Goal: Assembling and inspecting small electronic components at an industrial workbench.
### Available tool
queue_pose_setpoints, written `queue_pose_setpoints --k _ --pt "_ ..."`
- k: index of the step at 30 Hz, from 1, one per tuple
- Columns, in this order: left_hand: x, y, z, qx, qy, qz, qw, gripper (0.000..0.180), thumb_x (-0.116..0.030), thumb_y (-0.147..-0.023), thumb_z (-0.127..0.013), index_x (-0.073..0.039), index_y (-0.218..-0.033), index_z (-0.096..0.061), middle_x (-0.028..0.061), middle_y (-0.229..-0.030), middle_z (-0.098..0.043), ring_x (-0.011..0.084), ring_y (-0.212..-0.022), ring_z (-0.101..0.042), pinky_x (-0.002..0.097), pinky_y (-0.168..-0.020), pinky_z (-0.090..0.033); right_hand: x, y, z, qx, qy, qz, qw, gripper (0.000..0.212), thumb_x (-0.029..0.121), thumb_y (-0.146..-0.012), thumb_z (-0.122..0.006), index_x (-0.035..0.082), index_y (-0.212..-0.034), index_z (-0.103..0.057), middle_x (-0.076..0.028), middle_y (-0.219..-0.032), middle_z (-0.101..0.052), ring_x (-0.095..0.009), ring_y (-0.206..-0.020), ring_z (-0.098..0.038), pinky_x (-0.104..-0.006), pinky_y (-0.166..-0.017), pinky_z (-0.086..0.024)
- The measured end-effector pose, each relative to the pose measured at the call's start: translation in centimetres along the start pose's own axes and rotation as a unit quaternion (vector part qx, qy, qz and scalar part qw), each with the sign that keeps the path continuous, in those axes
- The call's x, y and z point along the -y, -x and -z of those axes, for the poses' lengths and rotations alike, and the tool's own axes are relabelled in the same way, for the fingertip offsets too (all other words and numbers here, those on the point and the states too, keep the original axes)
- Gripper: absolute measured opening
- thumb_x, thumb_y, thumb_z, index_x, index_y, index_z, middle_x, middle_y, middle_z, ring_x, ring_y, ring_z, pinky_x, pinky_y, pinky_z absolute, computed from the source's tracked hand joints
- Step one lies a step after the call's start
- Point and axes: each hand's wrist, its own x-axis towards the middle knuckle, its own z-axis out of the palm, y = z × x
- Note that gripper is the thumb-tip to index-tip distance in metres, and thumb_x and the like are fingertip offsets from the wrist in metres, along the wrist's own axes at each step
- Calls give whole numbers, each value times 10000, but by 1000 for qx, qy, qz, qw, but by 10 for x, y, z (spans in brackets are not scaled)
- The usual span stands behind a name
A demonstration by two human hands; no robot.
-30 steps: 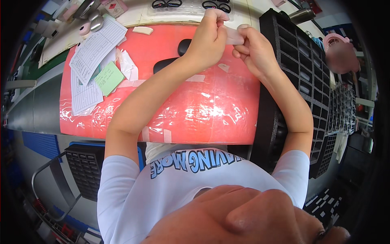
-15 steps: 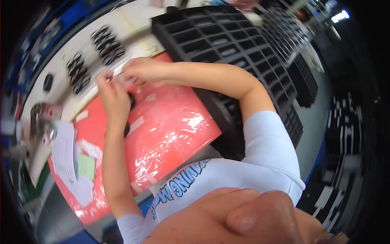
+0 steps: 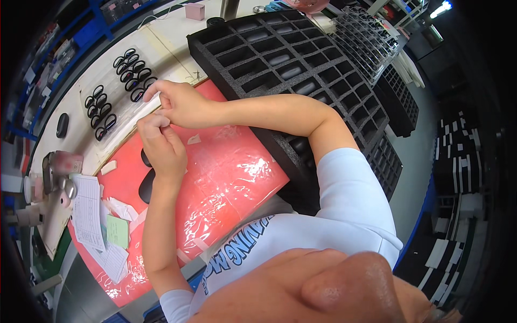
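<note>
Translucent film point(image 3: 157, 120) shows faintly at the fingertips of the left hand point(image 3: 166, 149), whose fingers are curled closed on it above a workbench. Far to the left of the grip, a small black oval case point(image 3: 62, 125) lies on a pale tabletop point(image 3: 161, 51). Below and left of the hands, printed sheets point(image 3: 89, 215) overlap near a green note point(image 3: 117, 232). Closer in, just left of the fingers, black looped items point(image 3: 100, 110) sit in two groups, with a pale block point(image 3: 109, 167) lower down. Two dark rounded objects point(image 3: 146, 187) lie beside the left wrist, partly hidden by it. Right of the film, the right hand point(image 3: 186, 105) bends its fingers in against the left's; whether they also pinch the film cannot be told. Beneath both hands and to their right spreads a glossy red mat point(image 3: 231, 167). Farther right, a black foam tray point(image 3: 215, 67) passes under the right forearm, dark oval pieces point(image 3: 291, 71) in some compartments; beyond it stand clear racks point(image 3: 366, 43).
</note>
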Motion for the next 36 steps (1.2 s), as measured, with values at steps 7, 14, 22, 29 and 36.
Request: queue_pose_setpoints --k 7,14,22,29,36 --pt "4 0 -1 -19 126 120 984 65 37 -865 -494 -5 -895 -454 94 -876 -500 169 -732 -498 309 -652 -428 2 0 6 -98 89 116 984 458 71 -763 -656 66 -1199 -514 -46 -664 -515 -175 -593 -535 -324 -581 -459" --pt "7 -9 12 52 77 237 967 81 19 -829 -551 -11 -841 -477 84 -780 -547 184 -608 -504 321 -590 -432 0 6 -6 0 180 103 978 755 79 -743 -674 67 -1405 -310 -149 -953 -610 -305 -832 -644 -384 -716 -512" --pt "-1 -14 16 130 -3 33 991 149 72 -732 -548 -9 -824 -463 132 -833 -517 318 -794 -513 395 -703 -420 -6 -6 14 56 151 -15 987 819 141 -765 -652 21 -1441 -207 -229 -1167 -587 -362 -944 -635 -431 -810 -497" --pt "-2 -21 20 96 -56 -30 993 176 79 -725 -562 -15 -867 -517 126 -845 -535 313 -799 -520 397 -714 -426 -10 -1 9 31 123 24 992 735 107 -838 -609 -6 -1444 -208 -189 -1097 -594 -258 -874 -643 -343 -769 -511" --pt "-11 -26 29 3 3 64 998 135 2 -768 -642 -48 -891 -619 89 -842 -584 269 -807 -549 384 -714 -435 -3 -6 5 202 -394 -247 862 792 662 -942 -204 62 -1457 -256 -128 -1371 -440 -225 -1212 -468 -393 -964 -395"
